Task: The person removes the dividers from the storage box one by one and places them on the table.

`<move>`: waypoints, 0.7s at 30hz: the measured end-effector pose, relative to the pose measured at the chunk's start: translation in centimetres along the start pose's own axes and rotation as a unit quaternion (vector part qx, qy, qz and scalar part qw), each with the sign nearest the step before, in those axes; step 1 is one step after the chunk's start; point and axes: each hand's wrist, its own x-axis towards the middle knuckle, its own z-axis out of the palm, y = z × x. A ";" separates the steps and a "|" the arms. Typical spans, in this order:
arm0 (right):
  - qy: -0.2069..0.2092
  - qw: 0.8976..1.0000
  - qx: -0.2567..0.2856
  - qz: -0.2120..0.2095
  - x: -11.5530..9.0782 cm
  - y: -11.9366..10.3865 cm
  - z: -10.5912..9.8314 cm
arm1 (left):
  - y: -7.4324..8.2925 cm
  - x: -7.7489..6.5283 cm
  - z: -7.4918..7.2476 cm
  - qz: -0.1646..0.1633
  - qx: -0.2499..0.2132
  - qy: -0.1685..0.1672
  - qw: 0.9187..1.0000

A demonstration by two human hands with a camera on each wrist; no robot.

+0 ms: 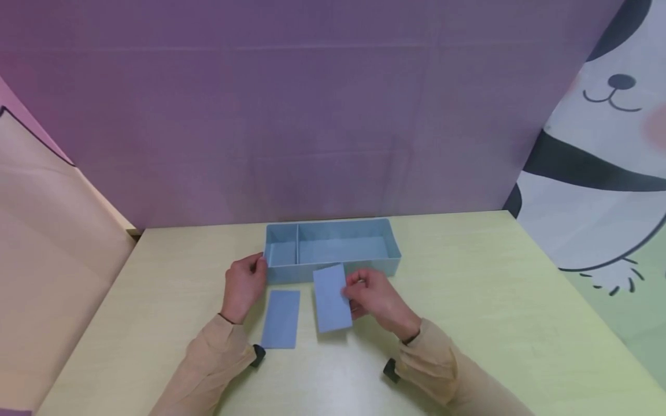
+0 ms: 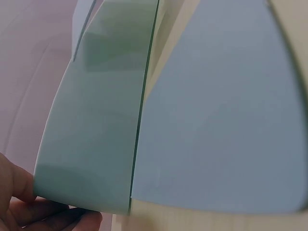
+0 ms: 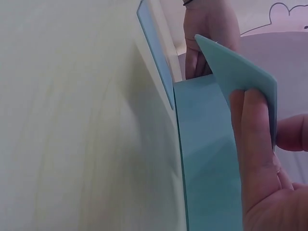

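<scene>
A long, shallow blue box (image 1: 333,270) with a crosswise divider (image 1: 298,244) stands at the table's back edge. My left hand (image 1: 244,286) holds its left end, with the thumb at the front corner and the fingers along the end wall in the left wrist view. My right hand (image 1: 376,299) pinches a thin, rectangular blue panel (image 1: 332,300) by its right edge, thumb on one face and fingers on the other. Tilted, the panel is raised in front of the box. A similar blue panel (image 1: 281,319) lies flat on the table, just right of my left wrist.
The pale wood table (image 1: 468,323) stands against a purple backdrop (image 1: 333,115). A panda-print sheet (image 1: 598,219) hangs at the right, and a cream-coloured sheet (image 1: 47,254) at the left. A small black device (image 1: 391,370) is strapped at the right wrist.
</scene>
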 end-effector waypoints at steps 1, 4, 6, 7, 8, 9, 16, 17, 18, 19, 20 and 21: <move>0.000 1.000 0.000 0.000 -0.1 0.1 0.0 | 0.0 0.0 0.0 -0.001 0.000 0.000 1.000; 0.000 1.000 -0.003 0.004 -0.2 0.2 0.0 | 0.1 0.0 0.0 -0.002 0.001 -0.001 1.000; 0.001 1.000 -0.004 0.008 -0.3 0.4 0.0 | 0.1 -0.1 0.0 -0.002 0.001 -0.002 1.000; 0.001 1.000 -0.003 0.010 -0.3 0.5 0.0 | 0.2 -0.1 -0.1 -0.002 0.001 -0.001 1.000; 0.001 1.000 -0.002 0.012 -0.3 0.5 0.0 | 0.2 -0.1 -0.1 -0.002 0.001 -0.001 1.000; 0.000 1.000 -0.002 0.014 -0.4 0.5 0.0 | 0.2 -0.1 -0.1 -0.001 0.002 0.000 1.000; -0.001 0.999 -0.003 0.032 -0.4 1.1 0.2 | 0.3 -0.2 -0.2 -0.003 0.003 -0.004 1.000; -0.002 0.999 -0.002 0.034 -0.3 1.3 0.2 | 0.3 -0.2 -0.2 -0.003 0.002 -0.004 1.000; -0.002 0.999 -0.002 0.038 -0.3 1.5 0.3 | 0.3 -0.2 -0.2 -0.004 0.002 -0.005 1.000; -0.004 0.999 -0.001 0.042 -0.2 1.6 0.3 | 0.3 -0.2 -0.2 -0.004 0.002 -0.005 1.000; -0.004 0.999 0.000 0.045 -0.2 1.7 0.3 | 0.3 -0.2 -0.2 -0.004 0.002 -0.005 1.000; -0.005 0.999 0.000 0.047 -0.1 1.8 0.3 | 0.3 -0.2 -0.2 -0.004 0.003 -0.005 1.000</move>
